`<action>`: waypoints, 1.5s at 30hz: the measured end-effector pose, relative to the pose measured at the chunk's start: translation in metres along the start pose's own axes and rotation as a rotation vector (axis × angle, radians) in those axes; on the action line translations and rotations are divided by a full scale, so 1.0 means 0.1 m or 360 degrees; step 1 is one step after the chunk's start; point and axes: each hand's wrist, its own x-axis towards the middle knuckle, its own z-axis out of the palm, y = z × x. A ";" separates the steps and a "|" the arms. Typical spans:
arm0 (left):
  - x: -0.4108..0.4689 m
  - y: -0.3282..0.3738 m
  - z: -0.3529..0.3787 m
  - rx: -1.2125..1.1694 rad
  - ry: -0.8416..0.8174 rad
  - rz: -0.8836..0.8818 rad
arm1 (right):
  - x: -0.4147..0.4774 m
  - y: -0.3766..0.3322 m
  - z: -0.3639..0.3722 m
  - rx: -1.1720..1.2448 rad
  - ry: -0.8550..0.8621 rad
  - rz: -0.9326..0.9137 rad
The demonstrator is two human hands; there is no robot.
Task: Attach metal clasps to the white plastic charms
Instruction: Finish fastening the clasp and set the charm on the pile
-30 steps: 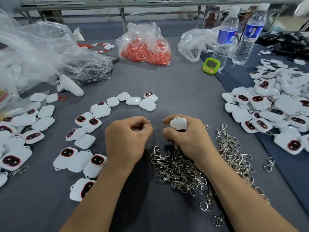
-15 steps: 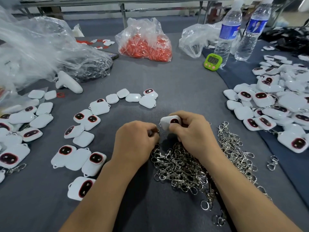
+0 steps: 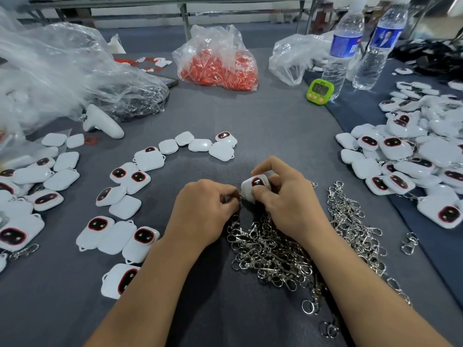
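Left hand has closed in, pinching a clasp; right hand grips the charm, dark face nearward, long axis left-right.

So the clasp pile sits front-centre on the bench, trailing off to the right. Loose charms are scattered left of it, and a bigger charm heap is way over on the right. Behind, mid-bench, there's a bag of small parts. The timer sits right of that, just in front of two bottles.
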 end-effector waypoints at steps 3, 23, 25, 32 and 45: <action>0.00 0.00 0.00 -0.0019 -0.0011 0.0001 | 0.00 0.00 0.00 0.0085 0.0027 0.0023; -0.05 0.08 0.07 0.0297 0.0153 0.0017 | -0.05 -0.10 0.01 -0.0048 0.0026 -0.0079; -0.04 0.07 0.08 0.0308 0.0184 0.0002 | -0.05 -0.11 0.01 -0.0021 0.0013 -0.0079; -0.02 0.06 0.06 0.0106 0.0217 -0.0063 | -0.04 -0.10 0.00 0.0166 -0.0005 0.0057; -0.03 0.10 0.01 -0.0679 0.0329 -0.0085 | 0.02 -0.15 -0.12 0.1061 -0.0055 0.0528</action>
